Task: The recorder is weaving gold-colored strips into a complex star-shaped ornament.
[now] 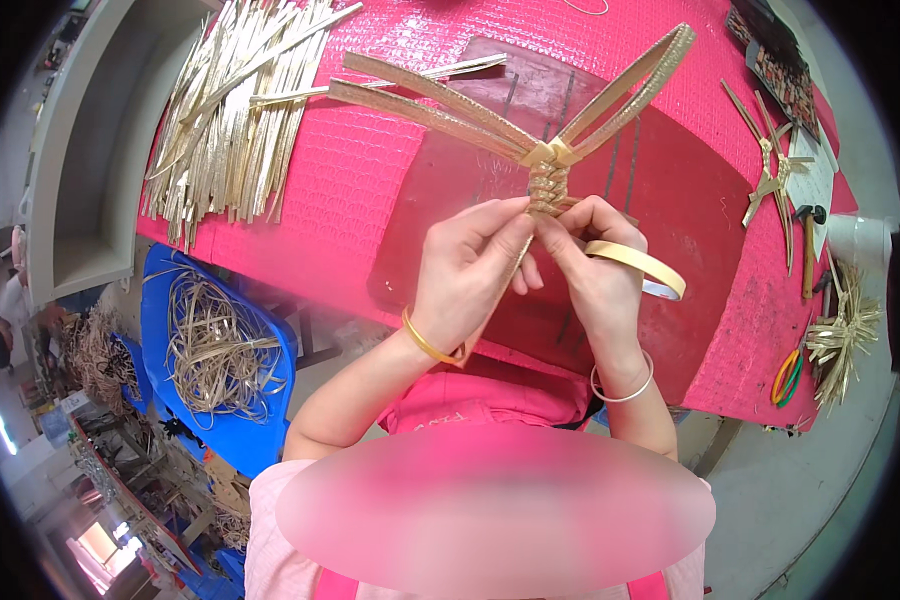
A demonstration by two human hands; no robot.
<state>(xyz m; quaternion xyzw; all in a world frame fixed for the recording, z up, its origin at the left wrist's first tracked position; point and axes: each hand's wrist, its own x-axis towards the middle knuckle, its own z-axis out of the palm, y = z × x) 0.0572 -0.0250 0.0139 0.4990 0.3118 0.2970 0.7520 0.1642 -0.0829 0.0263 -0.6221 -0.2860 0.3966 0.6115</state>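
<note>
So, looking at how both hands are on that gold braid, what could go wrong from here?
The left hand and right hand pinch the braid at its lower end; if either slips, the weave might loosen.
The narrow strip trailing below runs close to the gold bracelet and could snag there.
The pale-yellow ring at the right hand might get in the way.

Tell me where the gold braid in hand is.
In the head view, the gold braid sits above and right of centre, pinched at its lower end by the left hand and right hand, over the dark red mat.
</note>
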